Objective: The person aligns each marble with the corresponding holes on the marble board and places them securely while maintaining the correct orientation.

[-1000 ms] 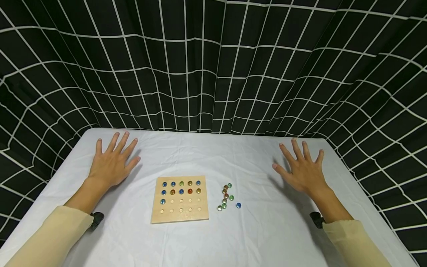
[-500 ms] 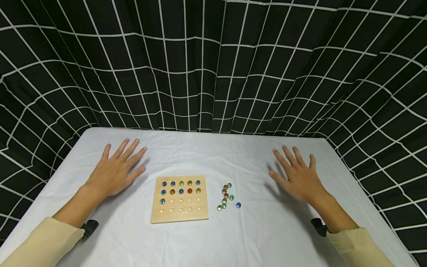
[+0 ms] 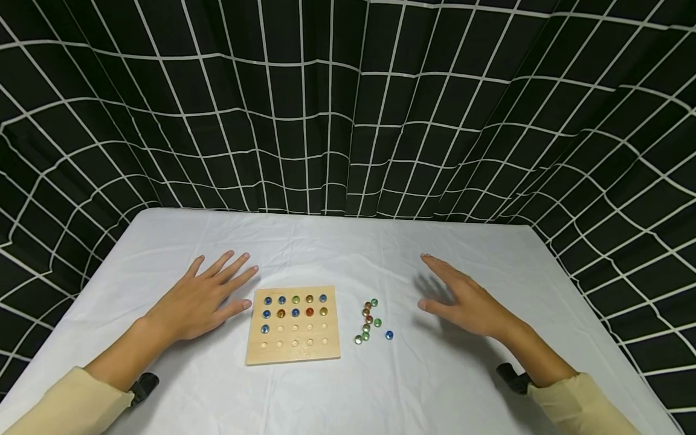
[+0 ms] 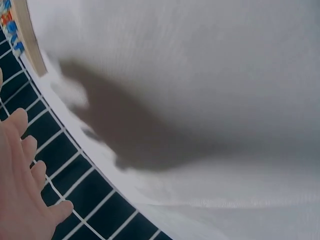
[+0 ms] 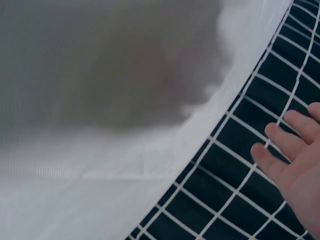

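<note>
At the left a cream left sleeve (image 3: 73,402) meets a black left wrist device (image 3: 144,388). Beyond it the left hand (image 3: 198,303) hovers over the white-covered counter (image 3: 304,399), its back toward the head camera, fingers spread apart, the thumb just beside a wooden board (image 3: 315,351). The left wrist view adds the underside: four fingers with gaps between them, the left hand's shadow (image 4: 130,130) on the cloth, and one corner of the board, with only a few red and blue beads along it.

The head view alone shows the whole board, lying flat near the middle of the counter. Seated beads (image 3: 295,312) fill its two far rows, five in each, in blue, green, red and amber tones, and one blue bead sits at the left of the third row; the other places are pale round marks.

Right of the board, loose beads (image 3: 369,319), green and brown, form an uneven line, with a blue bead (image 3: 389,335) a little apart.

Farther right, the right hand (image 3: 462,302) is turned edgewise above the cloth, thumb apart from the fingers, which overlap from the head; the right wrist view shows them separated, with the right hand's shadow (image 5: 150,75) on the cloth.
</note>
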Available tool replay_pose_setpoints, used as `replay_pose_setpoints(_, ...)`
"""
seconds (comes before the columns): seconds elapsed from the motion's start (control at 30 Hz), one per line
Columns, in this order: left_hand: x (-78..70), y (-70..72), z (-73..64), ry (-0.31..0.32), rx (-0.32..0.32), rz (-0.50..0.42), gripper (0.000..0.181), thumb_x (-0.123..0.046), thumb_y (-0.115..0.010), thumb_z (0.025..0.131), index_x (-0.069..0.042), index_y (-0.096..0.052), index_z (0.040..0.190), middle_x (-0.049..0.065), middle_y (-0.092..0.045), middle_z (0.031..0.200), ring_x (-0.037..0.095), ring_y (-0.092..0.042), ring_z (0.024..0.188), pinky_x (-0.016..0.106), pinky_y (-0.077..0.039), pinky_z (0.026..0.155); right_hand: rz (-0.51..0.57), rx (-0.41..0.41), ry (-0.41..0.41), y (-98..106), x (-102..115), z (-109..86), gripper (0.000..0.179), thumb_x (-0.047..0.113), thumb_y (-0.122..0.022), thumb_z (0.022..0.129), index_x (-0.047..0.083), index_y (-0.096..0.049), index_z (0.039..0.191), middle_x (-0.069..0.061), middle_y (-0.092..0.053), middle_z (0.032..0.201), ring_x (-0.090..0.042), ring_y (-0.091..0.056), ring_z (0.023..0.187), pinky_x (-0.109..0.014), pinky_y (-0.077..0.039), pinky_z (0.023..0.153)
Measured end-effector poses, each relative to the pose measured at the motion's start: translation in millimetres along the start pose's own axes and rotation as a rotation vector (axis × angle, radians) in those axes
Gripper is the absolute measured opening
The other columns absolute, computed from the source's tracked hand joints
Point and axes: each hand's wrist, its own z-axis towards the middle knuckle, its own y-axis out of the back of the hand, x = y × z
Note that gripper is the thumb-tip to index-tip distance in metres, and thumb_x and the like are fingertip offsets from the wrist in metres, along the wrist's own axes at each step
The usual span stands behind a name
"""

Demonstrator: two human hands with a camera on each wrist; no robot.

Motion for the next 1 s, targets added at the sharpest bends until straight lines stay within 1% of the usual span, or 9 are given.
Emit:
replay_pose_setpoints(0.1,-4.7,-2.8,-0.7,-0.030,0.014,-0.015,0.067,-0.061,-0.041,0.101,-0.023,-0.038,0.155,0.006,-0.028,0.163,0.034,-0.022,0.149,0.067,-0.017,0.113,0.062,0.019,0.009,-3,5,-0.2,0.087,0.047,-0.073,0.089,0.028,-0.024,0.159,-0.003,-0.031,0.161,-0.031,-0.030,0.146,-0.061,-0.028,0.113)
replay_pose_setpoints(0.23,-10.6,-5.7,-1.7,-0.049,0.039,-0.033,0.068,-0.062,-0.041,0.100,-0.022,-0.038,0.155,0.004,-0.029,0.162,0.033,-0.023,0.149,0.066,-0.017,0.114,0.124,0.020,0.058,-6,11,0.8,0.083,0.042,-0.075,0.089,0.023,-0.032,0.157,-0.001,-0.039,0.156,-0.027,-0.036,0.144,-0.057,-0.032,0.112)
replay_pose_setpoints(0.3,-13.1,-6.8,-2.0,-0.051,0.054,-0.041,0.069,-0.064,-0.039,0.100,-0.022,-0.038,0.155,0.003,-0.029,0.162,0.031,-0.023,0.150,0.065,-0.017,0.114,0.157,0.016,0.088,-7,12,1.2,0.079,0.040,-0.076,0.088,0.021,-0.037,0.155,-0.001,-0.044,0.153,-0.025,-0.039,0.142,-0.052,-0.036,0.111)
replay_pose_setpoints(0.43,-16.4,-8.1,-3.6,-0.058,0.060,-0.050,0.070,-0.065,-0.038,0.100,-0.022,-0.039,0.155,0.003,-0.031,0.161,0.031,-0.025,0.149,0.065,-0.020,0.114,0.206,0.012,0.114,-11,15,-0.4,0.072,0.036,-0.079,0.087,0.021,-0.047,0.149,0.000,-0.055,0.144,-0.020,-0.048,0.136,-0.048,-0.040,0.109)
replay_pose_setpoints(0.57,-16.9,-9.2,-6.1,-0.072,0.045,-0.063,0.069,-0.064,-0.040,0.100,-0.022,-0.040,0.154,0.004,-0.034,0.160,0.032,-0.028,0.148,0.065,-0.021,0.113,0.236,0.017,0.141,-16,16,-0.8,0.066,0.026,-0.082,0.084,0.022,-0.054,0.143,0.002,-0.065,0.132,-0.016,-0.054,0.129,-0.035,-0.042,0.108)
replay_pose_setpoints(0.63,-16.9,-9.6,-7.6,-0.079,0.045,-0.067,0.069,-0.064,-0.041,0.099,-0.022,-0.040,0.154,0.004,-0.034,0.160,0.032,-0.028,0.147,0.065,-0.022,0.113,0.257,0.024,0.153,-19,17,-0.3,0.064,0.021,-0.083,0.082,0.020,-0.057,0.141,0.000,-0.068,0.127,-0.016,-0.056,0.127,-0.027,-0.040,0.108)
replay_pose_setpoints(0.7,-16.7,-10.0,-8.8,-0.084,0.046,-0.071,0.070,-0.064,-0.042,0.099,-0.022,-0.040,0.154,0.004,-0.035,0.159,0.032,-0.029,0.147,0.065,-0.022,0.113,0.281,0.035,0.161,-21,17,0.4,0.063,0.016,-0.084,0.081,0.017,-0.059,0.138,0.000,-0.070,0.123,-0.016,-0.058,0.125,-0.024,-0.038,0.108)
replay_pose_setpoints(0.8,-16.7,-10.3,-9.7,-0.090,0.050,-0.072,0.071,-0.065,-0.042,0.099,-0.021,-0.039,0.155,0.003,-0.036,0.159,0.030,-0.030,0.147,0.065,-0.023,0.112,0.316,0.065,0.156,-24,19,1.7,0.060,0.010,-0.084,0.080,0.012,-0.061,0.135,-0.001,-0.072,0.119,-0.017,-0.061,0.121,-0.026,-0.039,0.108)
replay_pose_setpoints(1.0,-17.4,-11.1,-11.3,-0.087,0.056,-0.094,0.076,-0.069,-0.043,0.096,-0.020,-0.039,0.155,0.002,-0.037,0.159,0.030,-0.033,0.145,0.065,-0.023,0.112,0.310,0.139,0.125,-29,24,4.0,0.054,0.012,-0.084,0.081,0.008,-0.064,0.130,0.004,-0.074,0.110,-0.019,-0.060,0.122,-0.045,-0.042,0.106)
